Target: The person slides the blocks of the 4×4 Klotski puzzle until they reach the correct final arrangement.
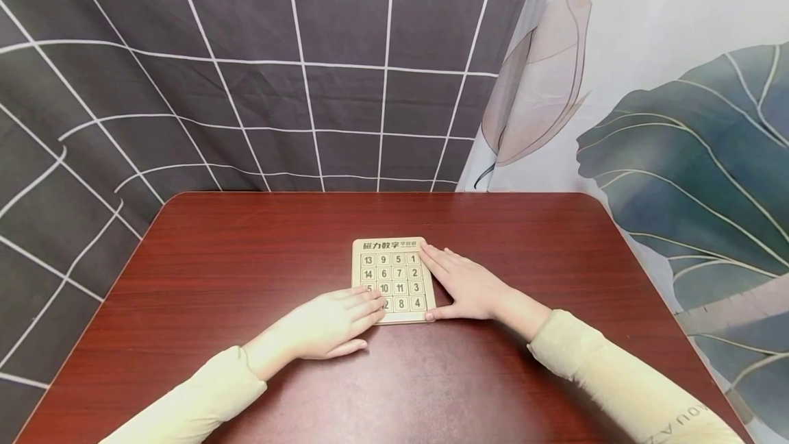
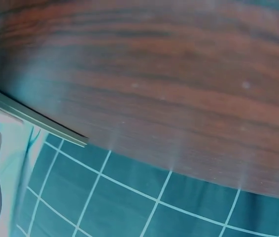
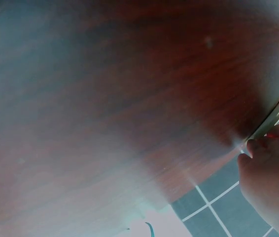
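A pale wooden number sliding puzzle (image 1: 400, 288) lies flat on the table, its tiles in rows under a printed heading. My left hand (image 1: 327, 324) reaches over its lower left corner, fingers straight and resting on the tiles there. They hide the bottom left tile and part of the ones around it. Along the puzzle's right side is my right hand (image 1: 471, 285), fingertips at the upper right corner and thumb at the lower right. In the left wrist view the puzzle's edge (image 2: 41, 120) shows beside the hand; the right wrist view has the right hand (image 3: 272, 173) against that edge.
The reddish-brown wooden table (image 1: 246, 245) has rounded far corners. A dark curtain with a white grid (image 1: 345, 94) hangs behind it. To the right hangs a pale curtain with large leaf prints (image 1: 684, 149).
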Tool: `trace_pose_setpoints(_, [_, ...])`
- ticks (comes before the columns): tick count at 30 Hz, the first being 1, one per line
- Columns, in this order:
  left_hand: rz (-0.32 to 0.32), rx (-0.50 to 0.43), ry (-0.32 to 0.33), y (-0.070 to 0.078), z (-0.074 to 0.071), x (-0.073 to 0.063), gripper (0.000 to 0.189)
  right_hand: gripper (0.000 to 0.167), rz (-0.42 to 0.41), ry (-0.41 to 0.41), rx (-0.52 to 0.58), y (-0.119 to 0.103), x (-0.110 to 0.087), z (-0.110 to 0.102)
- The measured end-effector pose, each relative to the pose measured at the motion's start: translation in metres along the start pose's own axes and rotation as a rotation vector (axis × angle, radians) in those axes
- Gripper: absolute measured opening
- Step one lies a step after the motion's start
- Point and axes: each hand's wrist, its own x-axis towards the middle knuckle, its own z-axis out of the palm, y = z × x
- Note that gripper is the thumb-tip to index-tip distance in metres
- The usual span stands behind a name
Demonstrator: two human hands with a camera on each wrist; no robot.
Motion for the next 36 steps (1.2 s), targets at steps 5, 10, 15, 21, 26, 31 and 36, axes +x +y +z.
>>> trace_pose_setpoints(5, [-0.007, 0.006, -0.009, 0.002, -0.001, 0.000, 0.057, 0.114, 0.001, 0.001, -0.010, 0.001, 0.000, 0.002])
trace_pose_setpoints(10, [-0.027, -0.004, -0.022, 0.002, 0.000, -0.003, 0.058, 0.114, 0.000, 0.004, -0.011, 0.002, 0.000, 0.002])
trace_pose_setpoints(15, [-0.046, -0.008, -0.016, 0.003, 0.001, -0.009, 0.057, 0.114, -0.006, 0.010, 0.000, 0.001, 0.000, 0.001])
trace_pose_setpoints(21, [-0.060, -0.003, 0.012, 0.003, 0.001, -0.018, 0.055, 0.114, -0.002, 0.004, -0.004, 0.001, 0.000, 0.002])
trace_pose_setpoints(26, [-0.068, -0.002, 0.016, 0.003, -0.002, -0.022, 0.055, 0.115, 0.004, 0.001, -0.005, 0.001, 0.000, 0.001])
trace_pose_setpoints(31, [-0.064, -0.004, 0.008, 0.002, -0.004, -0.016, 0.054, 0.114, 0.001, 0.005, -0.011, 0.002, 0.000, 0.002])
trace_pose_setpoints(36, [-0.055, -0.013, -0.013, 0.002, -0.006, 0.000, 0.056, 0.114, 0.000, 0.012, -0.003, 0.002, 0.000, 0.003])
